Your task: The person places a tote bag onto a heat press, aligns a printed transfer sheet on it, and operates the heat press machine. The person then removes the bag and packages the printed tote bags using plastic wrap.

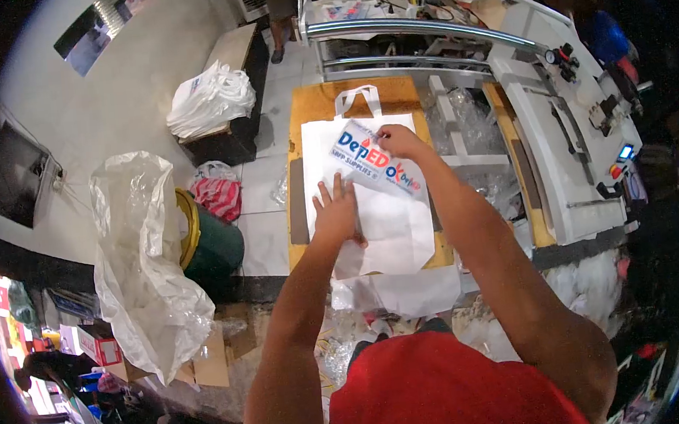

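A white cloth bag (pixel 382 240) lies flat on a tan padded board (pixel 398 89), its handle loop at the top. Over the bag's upper part lies a clear printed film (pixel 359 158) with blue and red lettering, tilted down to the right. My left hand (pixel 336 211) rests on the bag with fingers spread, its fingertips near the film's lower left edge. At the film's upper edge, my right hand (pixel 399 142) pinches the film between thumb and fingers.
White machine with metal rails (pixel 428 23) beyond the board and at right. A stack of white bags (pixel 211 98) lies on a bench at upper left. Green bin (pixel 218 241) and large plastic bag (pixel 140 259) at left. A person's legs (pixel 281 25) show at the top.
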Available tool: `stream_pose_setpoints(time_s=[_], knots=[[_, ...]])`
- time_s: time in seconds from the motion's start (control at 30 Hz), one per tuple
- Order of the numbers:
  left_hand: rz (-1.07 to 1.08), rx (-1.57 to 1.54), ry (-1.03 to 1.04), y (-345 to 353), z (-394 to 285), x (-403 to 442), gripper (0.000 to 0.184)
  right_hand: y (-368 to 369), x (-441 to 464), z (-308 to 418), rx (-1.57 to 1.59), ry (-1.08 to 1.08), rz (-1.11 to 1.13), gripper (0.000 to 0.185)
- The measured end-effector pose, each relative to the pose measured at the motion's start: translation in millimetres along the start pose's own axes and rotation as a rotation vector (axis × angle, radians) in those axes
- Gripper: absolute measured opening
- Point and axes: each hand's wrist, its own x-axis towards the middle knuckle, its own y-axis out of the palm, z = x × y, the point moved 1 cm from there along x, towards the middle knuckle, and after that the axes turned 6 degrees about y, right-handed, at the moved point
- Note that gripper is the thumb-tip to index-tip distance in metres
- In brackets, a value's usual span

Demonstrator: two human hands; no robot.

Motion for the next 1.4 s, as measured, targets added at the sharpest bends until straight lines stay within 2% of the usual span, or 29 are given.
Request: stream_pose_setpoints(time_s=[0.03,0.07,0.1,0.13,0.2,0.23,0.33,0.4,0.43,0.47,0.5,0.53,0.6,0.63,0.77,1.1,1.4], knots=[[0.001,0.001,0.000,12,5,2,0.127,-8,-4,16,-0.129,-0.003,0.016,0.027],[-0.103,0.089,0.028,31,11,7,0.116,-8,-4,26,-0.127,-0.002,0.016,0.027],[-0.203,0.176,0.057,31,10,4,0.105,-6,1,28,-0.218,-0.013,0.096,0.028],[-0.199,0.176,0.056,32,9,2,0.105,-3,6,30,-0.310,-0.027,0.177,0.030],[-0.180,0.153,0.045,26,3,-5,0.076,11,12,30,-0.385,-0.092,0.249,0.030],[-0.180,0.156,0.042,21,1,-9,0.076,19,16,30,-0.462,-0.155,0.315,0.030],[-0.220,0.140,0.080,16,-1,-17,0.072,47,12,34,-0.409,-0.190,0.304,0.029],[-0.337,0.120,0.089,22,2,-15,0.069,53,-7,44,-0.294,-0.126,0.301,0.031],[-0.330,0.125,0.095,34,8,-11,0.069,44,-30,61,-0.317,-0.098,0.079,0.032],[-0.364,0.129,0.076,46,15,-3,0.081,38,-48,72,-0.339,-0.066,-0.148,0.033],[-0.398,0.129,0.059,53,19,3,0.094,36,-60,65,-0.248,-0.115,-0.194,0.033],[-0.394,0.132,0.070,39,14,0,0.094,31,-81,60,-0.236,-0.138,-0.274,0.033],[-0.104,-0.016,-0.027,4,3,-12,0.113,39,-132,45,-0.256,-0.147,-0.381,0.037],[-0.112,-0.062,-0.044,7,4,-12,0.128,45,-157,37,-0.293,-0.133,-0.404,0.040],[-0.065,-0.054,-0.025,9,8,-9,0.125,54,-203,27,-0.306,-0.097,-0.424,0.050],[-0.090,-0.079,0.009,14,12,-9,0.118,64,-200,21,-0.338,-0.101,-0.498,0.052],[-0.056,-0.021,0.013,15,13,-8,0.129,66,-197,22,-0.337,-0.070,-0.499,0.053]])
